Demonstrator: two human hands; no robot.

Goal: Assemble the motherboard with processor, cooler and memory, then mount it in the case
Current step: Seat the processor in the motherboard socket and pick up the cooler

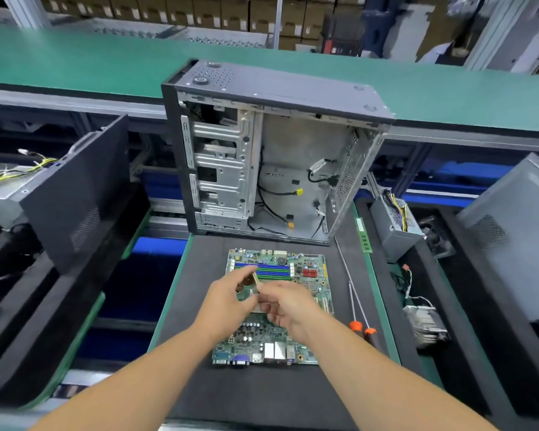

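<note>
Hands meet over motherboard (305,272); left hand (227,298) pinches processor (253,279).

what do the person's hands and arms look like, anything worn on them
Both arms are bare from the bottom edge of the picture up to the wrists, with no sleeves in view. The left hand and right hand wear no gloves. No watch, wrist strap or ring shows.

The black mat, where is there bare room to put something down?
On the black mat: the strip left of the motherboard, and the wide stretch between its near edge and you, under the forearms. Crowded: right side with two screwdrivers; the case closes the far edge.
</note>
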